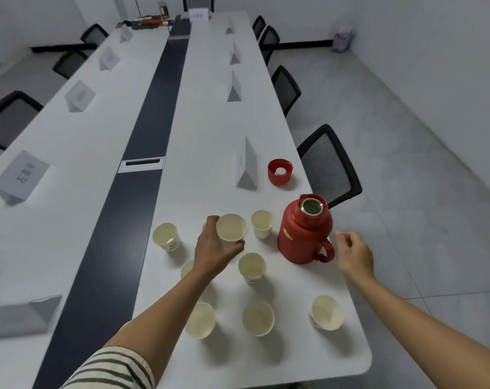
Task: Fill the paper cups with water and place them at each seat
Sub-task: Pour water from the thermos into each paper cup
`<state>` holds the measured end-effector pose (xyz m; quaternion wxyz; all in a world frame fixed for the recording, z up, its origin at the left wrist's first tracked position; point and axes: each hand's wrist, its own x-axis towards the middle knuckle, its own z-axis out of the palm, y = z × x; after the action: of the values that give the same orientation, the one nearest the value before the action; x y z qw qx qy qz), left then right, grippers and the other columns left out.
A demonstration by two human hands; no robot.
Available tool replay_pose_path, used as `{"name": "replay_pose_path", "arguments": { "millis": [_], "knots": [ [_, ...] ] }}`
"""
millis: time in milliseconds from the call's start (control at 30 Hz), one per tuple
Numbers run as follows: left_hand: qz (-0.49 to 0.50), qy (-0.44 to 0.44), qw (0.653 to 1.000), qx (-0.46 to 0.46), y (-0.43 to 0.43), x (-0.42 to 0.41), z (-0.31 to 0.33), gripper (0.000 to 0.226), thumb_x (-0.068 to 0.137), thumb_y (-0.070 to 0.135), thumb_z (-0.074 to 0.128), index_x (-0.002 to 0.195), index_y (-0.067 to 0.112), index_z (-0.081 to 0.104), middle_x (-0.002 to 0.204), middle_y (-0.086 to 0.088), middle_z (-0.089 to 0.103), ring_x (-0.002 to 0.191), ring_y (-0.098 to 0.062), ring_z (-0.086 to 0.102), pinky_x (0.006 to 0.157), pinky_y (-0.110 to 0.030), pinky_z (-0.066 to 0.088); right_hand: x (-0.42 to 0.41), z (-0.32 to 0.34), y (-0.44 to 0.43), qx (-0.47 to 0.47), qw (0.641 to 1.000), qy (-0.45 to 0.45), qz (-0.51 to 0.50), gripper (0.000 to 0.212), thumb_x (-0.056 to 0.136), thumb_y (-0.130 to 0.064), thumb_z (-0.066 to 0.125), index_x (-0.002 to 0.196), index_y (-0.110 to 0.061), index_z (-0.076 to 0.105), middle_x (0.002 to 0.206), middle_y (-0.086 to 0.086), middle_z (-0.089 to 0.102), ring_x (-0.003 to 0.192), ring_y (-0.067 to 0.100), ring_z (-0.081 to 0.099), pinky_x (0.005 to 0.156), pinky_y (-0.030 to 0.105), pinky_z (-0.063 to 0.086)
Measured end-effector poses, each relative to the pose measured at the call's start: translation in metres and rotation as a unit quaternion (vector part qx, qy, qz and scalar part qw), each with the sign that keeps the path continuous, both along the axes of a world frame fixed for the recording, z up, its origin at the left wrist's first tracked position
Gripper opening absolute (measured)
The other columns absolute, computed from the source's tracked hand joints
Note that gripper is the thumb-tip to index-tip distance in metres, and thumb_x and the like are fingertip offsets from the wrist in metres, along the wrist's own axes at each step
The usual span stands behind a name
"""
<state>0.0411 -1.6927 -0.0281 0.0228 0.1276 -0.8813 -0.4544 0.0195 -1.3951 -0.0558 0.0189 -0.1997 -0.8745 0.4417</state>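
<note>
Left grip (214,249) round paper cup (232,228), right grip (356,256) slack

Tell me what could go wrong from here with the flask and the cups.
The red flask stands uncapped, its lid set aside; a clumsy grab by the right hand could tip it and spill.
The left hand grips a paper cup among crowded cups; its forearm might topple the half-hidden cup beneath.
The corner cup near the table edge could be knocked off.
</note>
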Motion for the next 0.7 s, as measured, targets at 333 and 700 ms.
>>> {"name": "replay_pose_path", "arguments": {
  "millis": [333, 700],
  "knots": [
    [0.035, -0.011, 0.999, 0.0, 0.057, 0.024, -0.011, 0.059, 0.06, 0.043, 0.076, 0.107, 0.034, 0.041, 0.097, 0.011, 0.063, 0.091, -0.017, 0.062, 0.077, -0.042, 0.054, -0.032, -0.038, -0.004, -0.201, 0.972, -0.118, 0.007, 0.061, 0.095, -0.062, 0.042, 0.068, -0.011, 0.064, 0.069, 0.006, 0.07, 0.071, 0.026, 0.067, 0.081, 0.044, 0.055],
    [0.037, -0.012, 0.999, -0.005, 0.056, 0.035, -0.011, 0.063, 0.06, 0.04, 0.076, 0.113, 0.034, 0.043, 0.101, 0.012, 0.064, 0.093, -0.015, 0.062, 0.079, -0.043, 0.054, -0.045, -0.029, 0.024, -0.033, 0.999, -0.036, 0.019, 0.076, 0.095, -0.06, 0.044, 0.047, -0.001, 0.046, 0.052, 0.015, 0.052, 0.057, 0.032, 0.051, 0.059, 0.039, 0.042]
  ]
}}
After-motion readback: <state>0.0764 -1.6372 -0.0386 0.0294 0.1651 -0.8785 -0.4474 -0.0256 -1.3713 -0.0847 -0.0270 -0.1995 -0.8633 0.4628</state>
